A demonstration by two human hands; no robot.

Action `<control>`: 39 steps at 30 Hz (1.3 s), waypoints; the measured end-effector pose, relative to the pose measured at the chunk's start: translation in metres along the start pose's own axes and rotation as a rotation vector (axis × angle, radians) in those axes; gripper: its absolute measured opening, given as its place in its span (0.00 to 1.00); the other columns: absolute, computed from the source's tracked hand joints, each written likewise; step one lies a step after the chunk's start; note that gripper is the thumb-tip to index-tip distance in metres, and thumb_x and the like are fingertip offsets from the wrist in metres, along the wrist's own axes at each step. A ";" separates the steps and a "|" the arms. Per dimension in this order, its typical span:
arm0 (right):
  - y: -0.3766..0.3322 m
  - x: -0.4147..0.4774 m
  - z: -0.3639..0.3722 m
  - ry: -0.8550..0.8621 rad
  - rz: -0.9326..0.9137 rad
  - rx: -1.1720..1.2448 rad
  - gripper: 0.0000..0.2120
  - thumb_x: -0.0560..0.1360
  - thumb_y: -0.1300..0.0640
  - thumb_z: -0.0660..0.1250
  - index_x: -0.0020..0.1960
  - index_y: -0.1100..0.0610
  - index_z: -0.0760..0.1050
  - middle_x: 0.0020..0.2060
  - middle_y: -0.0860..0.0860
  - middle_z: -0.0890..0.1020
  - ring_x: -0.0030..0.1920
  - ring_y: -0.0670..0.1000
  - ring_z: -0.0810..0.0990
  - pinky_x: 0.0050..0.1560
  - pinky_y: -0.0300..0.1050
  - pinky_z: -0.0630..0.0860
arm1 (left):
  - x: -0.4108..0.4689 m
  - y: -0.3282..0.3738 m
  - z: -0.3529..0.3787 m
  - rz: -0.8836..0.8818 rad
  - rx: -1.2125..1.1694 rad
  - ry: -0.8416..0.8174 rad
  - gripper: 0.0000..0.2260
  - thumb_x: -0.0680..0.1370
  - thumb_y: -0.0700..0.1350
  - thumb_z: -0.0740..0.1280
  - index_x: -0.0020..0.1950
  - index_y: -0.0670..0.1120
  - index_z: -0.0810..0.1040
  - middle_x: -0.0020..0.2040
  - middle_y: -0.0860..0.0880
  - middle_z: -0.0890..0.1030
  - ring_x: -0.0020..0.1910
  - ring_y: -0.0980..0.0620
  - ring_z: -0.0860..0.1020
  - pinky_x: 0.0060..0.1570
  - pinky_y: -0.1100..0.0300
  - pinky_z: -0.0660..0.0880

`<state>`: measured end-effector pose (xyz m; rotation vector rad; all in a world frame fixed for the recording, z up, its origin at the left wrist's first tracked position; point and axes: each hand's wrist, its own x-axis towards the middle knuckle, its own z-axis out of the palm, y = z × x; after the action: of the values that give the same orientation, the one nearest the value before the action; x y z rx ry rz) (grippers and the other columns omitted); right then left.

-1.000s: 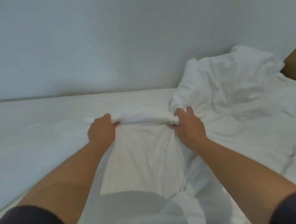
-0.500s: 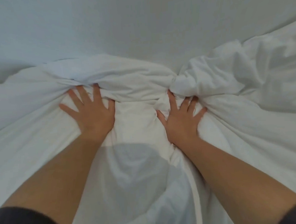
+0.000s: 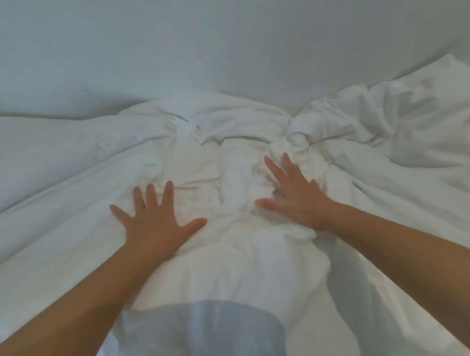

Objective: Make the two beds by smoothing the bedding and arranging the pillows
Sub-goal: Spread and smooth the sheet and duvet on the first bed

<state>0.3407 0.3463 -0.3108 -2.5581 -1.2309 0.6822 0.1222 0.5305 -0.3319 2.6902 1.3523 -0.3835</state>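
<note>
A white duvet [image 3: 233,260] covers the bed and lies bunched into a wrinkled ridge along the wall. My left hand [image 3: 154,221] presses flat on it with fingers spread, left of the central fold. My right hand [image 3: 292,196] lies flat on the cloth to the right, fingers straight and pointing towards the crumpled knot of fabric [image 3: 297,138]. More rumpled white bedding [image 3: 417,122] is heaped at the far right. No pillow can be told apart from the bedding.
A plain pale wall [image 3: 220,41] rises directly behind the bed's far edge. Smoother sheet [image 3: 35,168] stretches to the left. A shadow falls across the duvet at the bottom middle.
A second ago both hands gripped a fold of the duvet; they pushed it to the wall and opened flat. Since half a second ago both hands have slid back towards me.
</note>
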 end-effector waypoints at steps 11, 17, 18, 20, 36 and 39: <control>-0.079 0.066 -0.015 0.644 -0.058 -0.067 0.10 0.80 0.58 0.58 0.60 0.51 0.69 0.53 0.52 0.76 0.54 0.58 0.76 0.47 0.51 0.70 | 0.080 -0.011 -0.103 -0.330 -0.309 0.437 0.13 0.81 0.39 0.56 0.62 0.41 0.75 0.60 0.36 0.77 0.60 0.35 0.75 0.56 0.46 0.72; -0.039 0.108 0.094 0.542 -0.069 -0.346 0.28 0.79 0.38 0.49 0.78 0.41 0.55 0.78 0.60 0.54 0.77 0.63 0.51 0.71 0.70 0.39 | 0.107 -0.001 0.047 -0.073 -0.163 0.396 0.31 0.79 0.58 0.45 0.80 0.46 0.52 0.79 0.41 0.52 0.77 0.40 0.52 0.73 0.41 0.42; -0.039 0.117 0.094 0.531 -0.077 -0.349 0.29 0.79 0.38 0.47 0.78 0.41 0.52 0.78 0.59 0.50 0.78 0.63 0.48 0.71 0.70 0.37 | 0.121 -0.001 0.046 -0.087 -0.180 0.393 0.33 0.77 0.60 0.44 0.80 0.46 0.51 0.80 0.41 0.50 0.78 0.40 0.50 0.73 0.41 0.39; -0.042 0.123 0.091 0.471 -0.081 -0.381 0.29 0.78 0.37 0.44 0.78 0.39 0.45 0.79 0.58 0.45 0.78 0.62 0.42 0.71 0.69 0.35 | 0.134 0.000 0.040 -0.102 -0.147 0.370 0.35 0.76 0.61 0.41 0.80 0.45 0.48 0.80 0.42 0.47 0.78 0.42 0.46 0.72 0.41 0.37; -0.053 -0.057 0.090 -0.038 -0.018 -0.363 0.27 0.83 0.45 0.43 0.79 0.47 0.40 0.79 0.52 0.42 0.79 0.54 0.42 0.76 0.60 0.44 | -0.100 -0.045 0.024 0.177 -0.365 -0.268 0.32 0.82 0.62 0.48 0.80 0.47 0.45 0.80 0.49 0.44 0.79 0.53 0.44 0.75 0.54 0.43; -0.056 -0.124 0.103 -0.051 0.008 -0.348 0.29 0.82 0.42 0.43 0.80 0.51 0.40 0.79 0.51 0.43 0.79 0.53 0.43 0.76 0.59 0.43 | -0.173 -0.073 0.035 0.194 -0.261 -0.164 0.28 0.83 0.59 0.46 0.80 0.48 0.48 0.80 0.48 0.49 0.79 0.52 0.48 0.75 0.53 0.45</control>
<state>0.1845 0.2837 -0.3399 -2.8377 -1.4698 0.5808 -0.0409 0.4329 -0.3171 2.4849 1.0094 -0.3697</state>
